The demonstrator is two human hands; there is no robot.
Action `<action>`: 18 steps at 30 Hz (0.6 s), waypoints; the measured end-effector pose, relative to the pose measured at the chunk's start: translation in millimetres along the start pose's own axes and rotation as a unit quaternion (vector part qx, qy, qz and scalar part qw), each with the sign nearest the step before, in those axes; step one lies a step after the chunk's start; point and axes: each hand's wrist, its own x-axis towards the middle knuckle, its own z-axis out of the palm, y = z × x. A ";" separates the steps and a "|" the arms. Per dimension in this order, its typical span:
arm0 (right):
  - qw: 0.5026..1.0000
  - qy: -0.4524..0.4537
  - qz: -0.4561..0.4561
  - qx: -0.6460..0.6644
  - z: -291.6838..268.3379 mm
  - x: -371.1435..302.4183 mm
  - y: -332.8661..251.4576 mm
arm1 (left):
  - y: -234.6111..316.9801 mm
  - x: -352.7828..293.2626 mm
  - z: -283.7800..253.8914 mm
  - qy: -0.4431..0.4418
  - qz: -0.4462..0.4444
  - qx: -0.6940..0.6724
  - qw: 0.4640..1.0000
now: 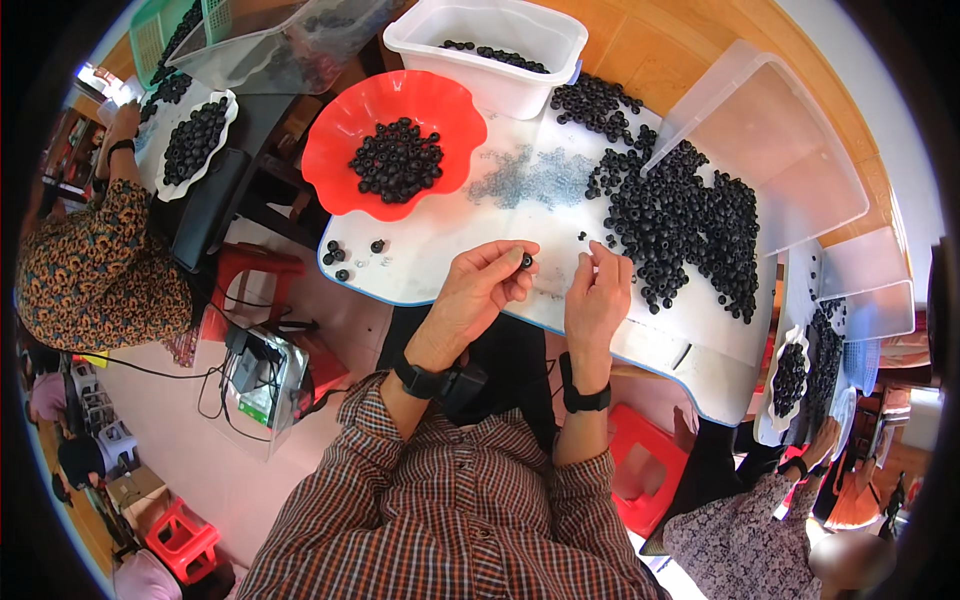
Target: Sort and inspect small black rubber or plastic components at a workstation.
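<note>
My left hand (482, 290) is closed, pinching a small black round part (527, 261) with a pale centre between thumb and fingertips. Close by on the right, my right hand (600, 298) has its thumb and fingers curled together above the table; whatever is in them is too small to make out. Just past its fingertips lies a small black piece (582, 237). A large heap of similar black parts (675, 215) covers the right of the white table (440, 240). Beyond my hands is a scatter of tiny clear pieces (530, 177).
A red scalloped bowl (335, 150) of black parts stands at the far left, beside a white tub (480, 75). A clear plastic bin (790, 150) tilts over the heap. Several loose parts (340, 255) lie near the left edge. People work at tables on both sides.
</note>
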 end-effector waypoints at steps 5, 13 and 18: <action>0.997 -0.007 0.016 -0.071 12.2 8.2 -2.8 | -0.6 0.5 -1.8 0.000 -0.001 -0.001 1.000; 0.997 0.008 0.009 -0.079 17.9 8.7 4.5 | -1.4 -0.3 0.4 -0.004 -0.002 -0.005 1.000; 0.977 -0.033 0.106 0.182 6.2 0.8 -4.3 | -1.8 -1.2 -0.7 -0.007 -0.004 -0.005 1.000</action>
